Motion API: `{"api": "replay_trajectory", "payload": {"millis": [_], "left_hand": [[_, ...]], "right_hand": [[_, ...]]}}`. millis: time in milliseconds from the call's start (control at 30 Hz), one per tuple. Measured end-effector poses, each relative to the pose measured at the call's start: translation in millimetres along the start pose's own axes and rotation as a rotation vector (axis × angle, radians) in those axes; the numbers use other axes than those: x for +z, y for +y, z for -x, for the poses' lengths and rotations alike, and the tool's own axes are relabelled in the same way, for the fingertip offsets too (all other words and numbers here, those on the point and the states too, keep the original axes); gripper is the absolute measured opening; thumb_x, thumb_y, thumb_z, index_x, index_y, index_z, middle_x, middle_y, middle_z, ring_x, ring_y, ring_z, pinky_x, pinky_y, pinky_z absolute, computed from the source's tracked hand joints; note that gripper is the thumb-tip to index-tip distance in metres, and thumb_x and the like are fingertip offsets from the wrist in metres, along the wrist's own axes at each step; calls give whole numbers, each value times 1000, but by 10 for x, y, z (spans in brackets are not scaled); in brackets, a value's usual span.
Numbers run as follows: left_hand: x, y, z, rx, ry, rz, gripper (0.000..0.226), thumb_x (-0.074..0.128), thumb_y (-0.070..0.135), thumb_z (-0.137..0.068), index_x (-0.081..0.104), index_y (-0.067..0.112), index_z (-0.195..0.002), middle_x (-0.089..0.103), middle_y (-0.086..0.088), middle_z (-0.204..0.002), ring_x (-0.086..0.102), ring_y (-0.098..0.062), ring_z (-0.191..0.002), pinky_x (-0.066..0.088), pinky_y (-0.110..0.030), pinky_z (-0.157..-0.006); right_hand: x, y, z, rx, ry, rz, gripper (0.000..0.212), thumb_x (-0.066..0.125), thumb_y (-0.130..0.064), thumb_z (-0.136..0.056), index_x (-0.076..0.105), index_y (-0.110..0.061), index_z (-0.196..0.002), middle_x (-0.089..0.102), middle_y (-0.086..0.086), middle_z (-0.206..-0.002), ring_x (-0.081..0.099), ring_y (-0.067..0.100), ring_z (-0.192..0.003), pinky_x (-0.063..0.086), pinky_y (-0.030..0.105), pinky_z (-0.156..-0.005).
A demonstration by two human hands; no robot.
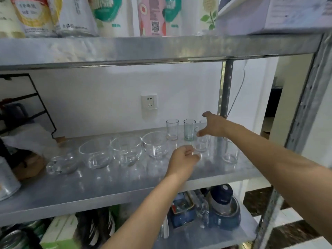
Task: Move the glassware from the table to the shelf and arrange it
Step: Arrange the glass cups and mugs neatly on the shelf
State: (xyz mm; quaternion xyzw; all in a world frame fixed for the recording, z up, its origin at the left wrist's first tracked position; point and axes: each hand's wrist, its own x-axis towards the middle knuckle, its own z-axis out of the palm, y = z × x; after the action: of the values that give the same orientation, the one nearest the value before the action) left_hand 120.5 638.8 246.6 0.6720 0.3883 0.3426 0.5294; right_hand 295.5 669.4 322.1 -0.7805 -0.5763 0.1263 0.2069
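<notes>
Glassware stands in a loose line on the middle metal shelf [125, 187]; four clear bowls [125, 151] sit side by side toward the left, the leftmost one lower and smaller; behind and to the right of them stand a clear tumbler [172, 129] and a green-tinted tumbler [189, 130], near each other but apart; a wider clear glass [230, 153] stands alone toward the shelf's right end. The left hand [183, 159] is curled around a small clear glass [195, 152] at the front, though blur hides how firmly it grips; the right hand [213, 125] reaches over the back row, fingers spread, just above another small glass [202, 142]. A wall socket [149, 103] shows behind the shelf.
</notes>
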Motion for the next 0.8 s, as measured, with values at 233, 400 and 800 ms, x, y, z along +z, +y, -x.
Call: {"api": "replay_trajectory", "payload": {"millis": [233, 400, 800], "left_hand": [[158, -40, -157, -68, 159, -10, 64, 68, 12, -86, 41, 7, -144, 46, -6, -147, 44, -19, -134, 35, -29, -107], [271, -62, -171, -95, 213, -37, 72, 68, 19, -87, 32, 10, -149, 38, -5, -152, 42, -19, -135, 35, -23, -99], [201, -26, -125, -57, 222, -33, 68, 65, 15, -87, 33, 22, -147, 47, -1, -143, 43, -3, -108, 38, -19, -88]], "right_hand": [[165, 90, -224, -107, -80, 79, 93, 78, -22, -81, 20, -11, -153, 43, 14, -147, 47, 31, -128, 44, 33, -94], [182, 14, -284, -207, -103, 25, 98, 82, -24, -77, 20, -13, -153, 45, 12, -145, 46, 28, -130, 41, 35, -103], [417, -207, -298, -331, -126, -54, 98, 84, -26, -74, 25, -21, -151, 46, -10, -79, 51, 20, -93, 42, 27, -72]]}}
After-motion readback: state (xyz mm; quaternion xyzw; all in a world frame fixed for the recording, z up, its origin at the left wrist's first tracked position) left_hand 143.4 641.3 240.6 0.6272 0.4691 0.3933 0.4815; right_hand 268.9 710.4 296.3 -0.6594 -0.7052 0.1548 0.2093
